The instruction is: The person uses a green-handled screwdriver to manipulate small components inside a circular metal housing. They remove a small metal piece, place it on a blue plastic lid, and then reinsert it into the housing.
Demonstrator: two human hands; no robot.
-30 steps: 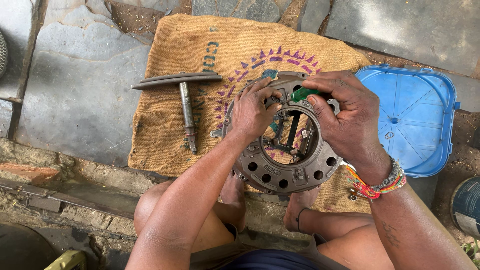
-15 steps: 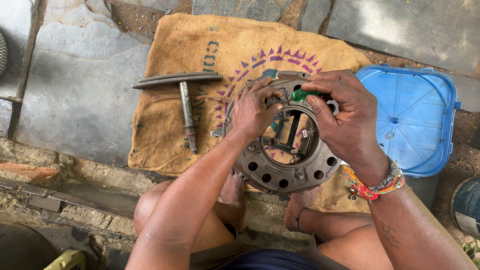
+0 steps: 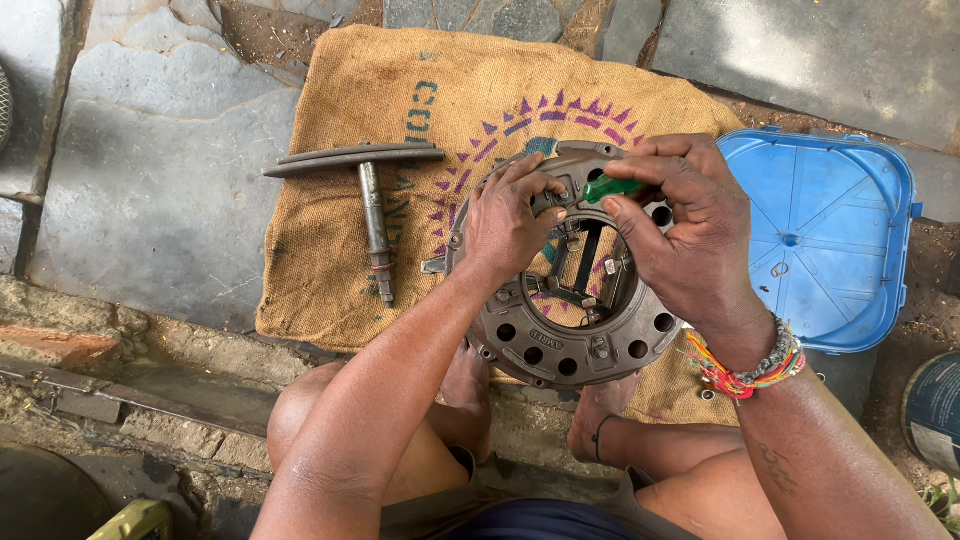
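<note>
A round grey metal clutch pressure plate (image 3: 548, 350) with holes around its rim lies on a burlap sack (image 3: 400, 100) in front of my knees. My left hand (image 3: 505, 222) rests on its upper left rim, fingers curled over an inner lever. My right hand (image 3: 688, 235) grips a green-handled tool (image 3: 608, 187), its handle tip poking out between thumb and fingers above the plate's top edge. The tool's working end is hidden under my hand.
A T-shaped metal wrench (image 3: 368, 195) lies on the sack to the left. A blue plastic lid (image 3: 830, 235) sits at the right, with a dark round container (image 3: 935, 410) below it. Stone slabs surround the sack. My bare feet (image 3: 600, 415) are just below the plate.
My hands stay on the top of the plate; the fingers have shifted slightly around the green tool. The plate and wrench have not moved.
</note>
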